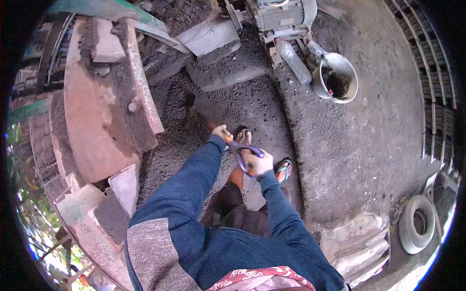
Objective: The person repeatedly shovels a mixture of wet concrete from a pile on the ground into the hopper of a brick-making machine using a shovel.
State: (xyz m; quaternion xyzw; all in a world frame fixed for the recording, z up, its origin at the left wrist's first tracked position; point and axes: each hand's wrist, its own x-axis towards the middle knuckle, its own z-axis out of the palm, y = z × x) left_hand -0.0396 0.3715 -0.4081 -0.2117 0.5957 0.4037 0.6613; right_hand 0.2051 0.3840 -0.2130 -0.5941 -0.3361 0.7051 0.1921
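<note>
Both my hands are closed on a shovel (238, 147) with a purple D-shaped handle. My left hand (221, 132) wraps round the lower shaft, while my right hand (260, 163) grips the crosspiece of the handle. The shaft slants away to the upper left. Its dark blade, hard to make out, is at the heap of dark, crumbly material (170, 104); I cannot tell how much it carries. My feet in flip-flops (285, 169) stand just beyond my hands, in the lower trough of the floor.
A grey motor (284, 17) stands ahead, with a plastic bottle (293, 62) and a metal bucket (353, 77) partly filled with dark material beside it. A rusty sheet-metal panel (92, 131) lies left. A raised floor edge runs along my right. Stacked sacks (361, 247) and a tyre (416, 224) sit at lower right.
</note>
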